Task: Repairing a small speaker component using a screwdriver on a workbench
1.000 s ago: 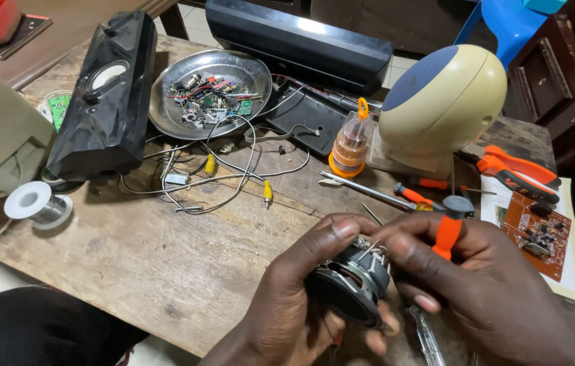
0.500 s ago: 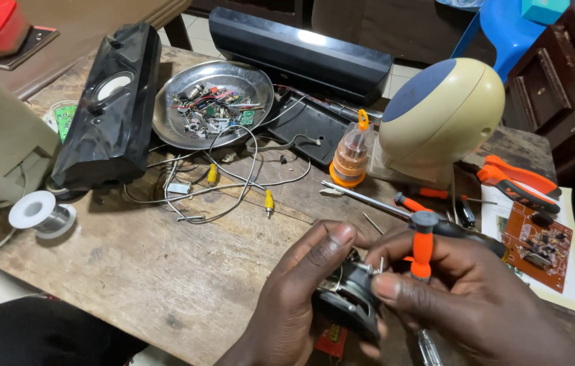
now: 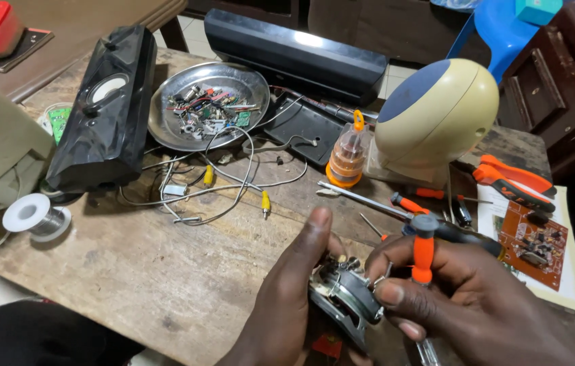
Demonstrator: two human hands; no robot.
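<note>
1. We see a small orange-capped clear plastic bottle [image 3: 346, 157] standing beside the cream round speaker [image 3: 436, 118]
2. Our left hand [image 3: 287, 298] clasps the small round metal speaker driver [image 3: 345, 301] above the wooden table [image 3: 132, 271]; our right hand [image 3: 463, 298] grips an orange-handled screwdriver [image 3: 423, 251]

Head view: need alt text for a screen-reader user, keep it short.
Two bare hands work over a cluttered wooden workbench: the left hand cradles a small round speaker driver, the right hand holds an orange-handled screwdriver against it. Behind lie a black speaker box, a metal dish of small parts, loose wires and a solder spool.
</note>
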